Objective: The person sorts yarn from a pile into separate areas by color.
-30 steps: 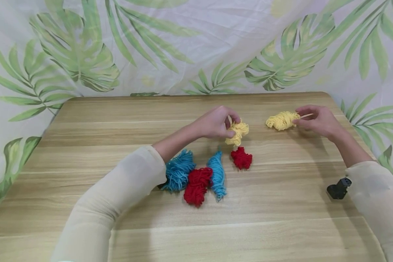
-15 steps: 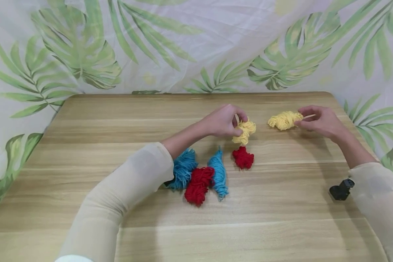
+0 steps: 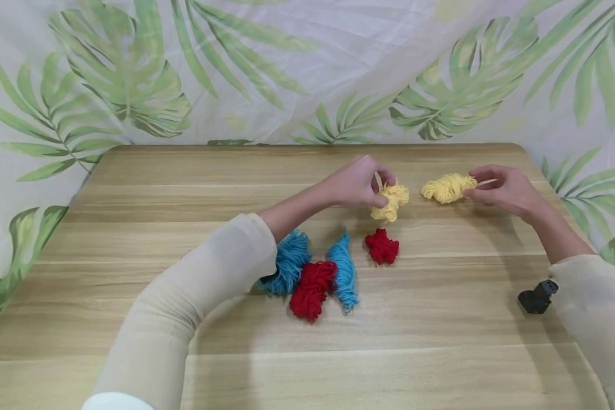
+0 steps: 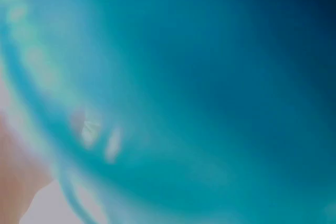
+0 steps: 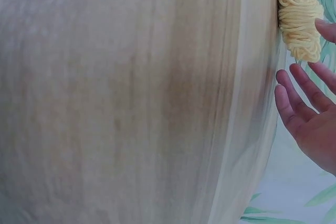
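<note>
The left hand (image 3: 357, 181) pinches a small yellow yarn bundle (image 3: 391, 202) between thumb and fingers, above the table's back half. To its right lies a longer yellow skein (image 3: 448, 189). Thumb and a finger of the right hand (image 3: 507, 191) pinch that skein's right end, a pale strand showing between them. In the right wrist view the yellow skein (image 5: 299, 17) is by the thumb and index finger, while the other fingers of the right hand (image 5: 315, 121) are spread. Blurred blue fills most of the left wrist view, and the left hand's grip cannot be made out there.
A small red bundle (image 3: 381, 246) lies just in front of the left hand. Nearer the middle are a blue bundle (image 3: 292, 262), partly behind the left sleeve, a red one (image 3: 311, 291) and a narrow blue one (image 3: 342, 273). A black object (image 3: 535, 297) is beside the right sleeve.
The left hand has moved right and slightly back with the small yellow bundle, closer to the other skein. The right hand keeps its place at the skein's end. The head view has shifted slightly.
</note>
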Demonstrator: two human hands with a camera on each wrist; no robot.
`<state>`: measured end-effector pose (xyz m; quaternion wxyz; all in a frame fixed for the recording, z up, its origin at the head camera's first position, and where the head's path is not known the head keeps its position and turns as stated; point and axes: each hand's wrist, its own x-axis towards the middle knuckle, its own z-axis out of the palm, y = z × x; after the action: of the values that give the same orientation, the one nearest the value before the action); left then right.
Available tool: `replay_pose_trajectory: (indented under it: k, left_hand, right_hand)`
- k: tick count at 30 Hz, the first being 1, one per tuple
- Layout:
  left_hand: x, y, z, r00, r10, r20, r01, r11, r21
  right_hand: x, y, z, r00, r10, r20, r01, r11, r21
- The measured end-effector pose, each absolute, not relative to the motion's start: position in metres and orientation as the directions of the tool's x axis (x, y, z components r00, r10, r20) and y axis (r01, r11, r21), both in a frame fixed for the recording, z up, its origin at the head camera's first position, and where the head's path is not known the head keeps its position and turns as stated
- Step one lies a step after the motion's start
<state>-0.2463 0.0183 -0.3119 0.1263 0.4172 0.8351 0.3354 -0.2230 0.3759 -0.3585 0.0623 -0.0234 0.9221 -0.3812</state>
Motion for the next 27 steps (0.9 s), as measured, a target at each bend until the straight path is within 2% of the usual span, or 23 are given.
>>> replay_pose_trajectory:
  k: [27]
  left_hand:
    - [-0.251, 0.046, -0.286, -0.555, 0.828, 0.084, 0.663, 0.379, 0.646]
  right_hand:
    - [-0.223, 0.378, -0.358, -0.991, -0.09, -0.099, 0.009, 0.694, -0.72]
